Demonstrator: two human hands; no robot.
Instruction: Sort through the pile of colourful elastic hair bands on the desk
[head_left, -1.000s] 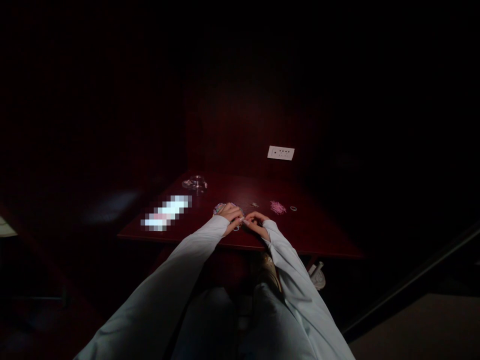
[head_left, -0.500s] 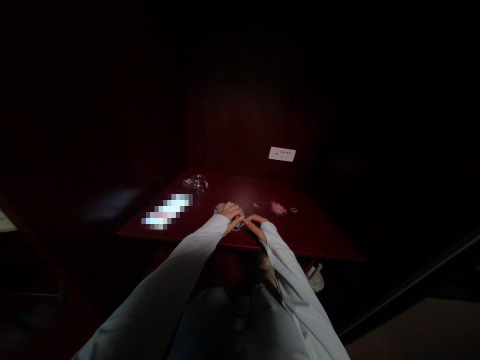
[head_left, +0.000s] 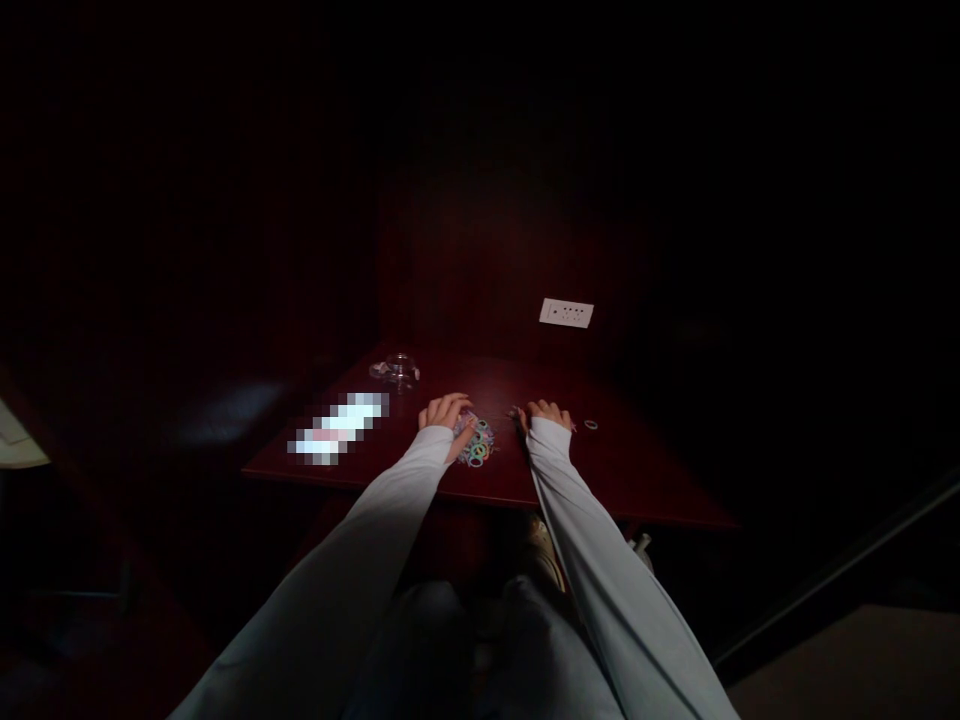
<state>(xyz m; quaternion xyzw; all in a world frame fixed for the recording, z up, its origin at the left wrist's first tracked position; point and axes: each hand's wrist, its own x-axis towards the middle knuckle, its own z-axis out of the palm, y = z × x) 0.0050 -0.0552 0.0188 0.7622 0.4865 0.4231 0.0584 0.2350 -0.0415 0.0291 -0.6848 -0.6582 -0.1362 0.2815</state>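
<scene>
A loose pile of small coloured hair ties (head_left: 480,452), with green, blue and purple rings among them, lies near the table's front edge. At its left side my left hand (head_left: 446,415) rests, fingers stretched forward and thumb apart over the rings. My right hand (head_left: 547,413) is palm down, fingers apart, over the pink pile to its right, covering most of it. Between the hands, by my right thumb, lies a small cluster of bits (head_left: 514,412), too small to make out. A single greenish ring (head_left: 591,425) sits right of my right hand.
The dark red table (head_left: 637,480) meets a panel with a white wall socket (head_left: 566,313). A clear container (head_left: 401,370) stands at the back left. In front of it lies a bright, pixelated flat object (head_left: 337,428). The surroundings are very dark.
My hands have parted. The right hand has moved right, from the mixed pile onto the pink pile. The left hand has shifted slightly left, uncovering more rings.
</scene>
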